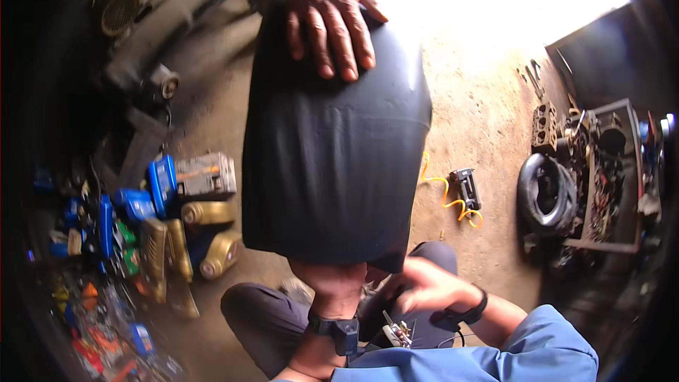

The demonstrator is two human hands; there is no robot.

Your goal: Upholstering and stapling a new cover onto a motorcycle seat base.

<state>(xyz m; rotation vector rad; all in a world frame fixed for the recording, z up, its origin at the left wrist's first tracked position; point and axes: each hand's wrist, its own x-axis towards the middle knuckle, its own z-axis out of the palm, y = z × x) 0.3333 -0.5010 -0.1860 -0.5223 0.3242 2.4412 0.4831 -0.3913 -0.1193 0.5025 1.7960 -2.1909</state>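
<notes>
A long, smooth black motorcycle seat fills the middle, its near end above my lap. My left hand reaches under that near edge, which hides its fingers, so its grip does not show. Just right of the edge is my right hand, blurred by motion, its fingers pointing left and inward. Below it, at my lap, a small silvery metal mechanism shows, with a thin wire nearby. At the far end, another person's hand lies flat on the seat with fingers spread.
On the right floor lies a black device with a yellow coiled hose. Beyond it are a rolled black tube, an engine block and a parts-filled tray. Blue and gold bottles clutter the left. Glare whitens the far right.
</notes>
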